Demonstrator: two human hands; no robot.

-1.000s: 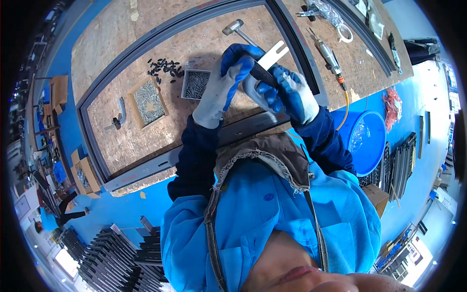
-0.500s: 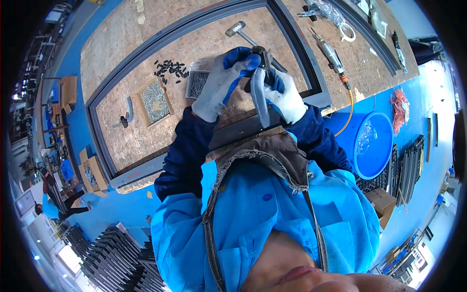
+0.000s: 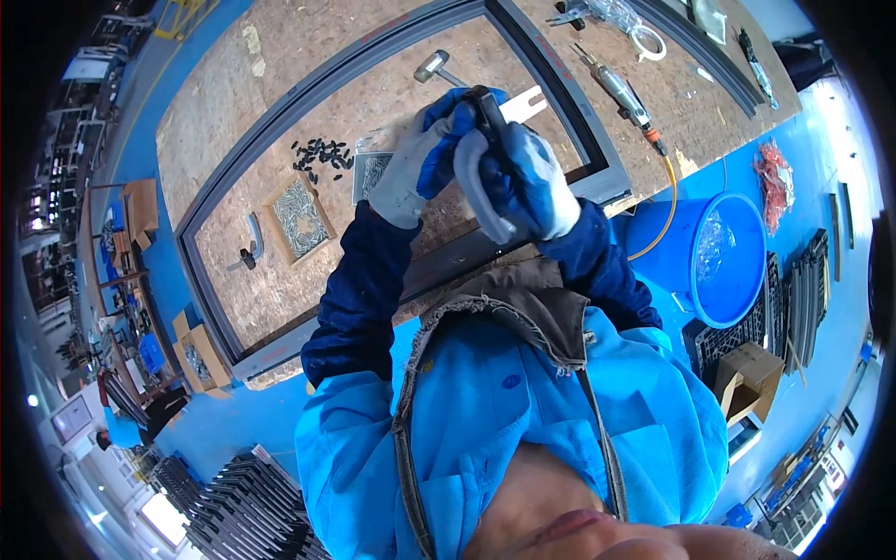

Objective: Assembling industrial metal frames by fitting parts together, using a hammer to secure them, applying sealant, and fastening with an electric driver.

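Both my hands wear white gloves with blue palms and are raised over a dark grey rectangular frame (image 3: 564,89). Between them is a grey curved lever handle (image 3: 474,182) with a black base (image 3: 487,110). My left hand (image 3: 411,173) is closed, its fingers pinching the base from the left. My right hand (image 3: 549,187) is closed round the handle from the right, its fingertips partly hidden. A flat white slotted strip (image 3: 525,105) sticks out behind the right hand; whether it is held cannot be told. A similar handle (image 3: 252,245) lies on the board at left.
Beyond my hands lies a hammer (image 3: 432,66). Screws (image 3: 299,222) fill a shallow box, beside a second tray (image 3: 371,173) and scattered black pieces (image 3: 322,156). An air screwdriver (image 3: 616,91) with an orange hose lies right. A blue bin (image 3: 698,266) stands beside the wooden table.
The handle has turned in my hands and its grey lever now lies further left. My right hand has moved up around it. The white slotted strip has come into sight.
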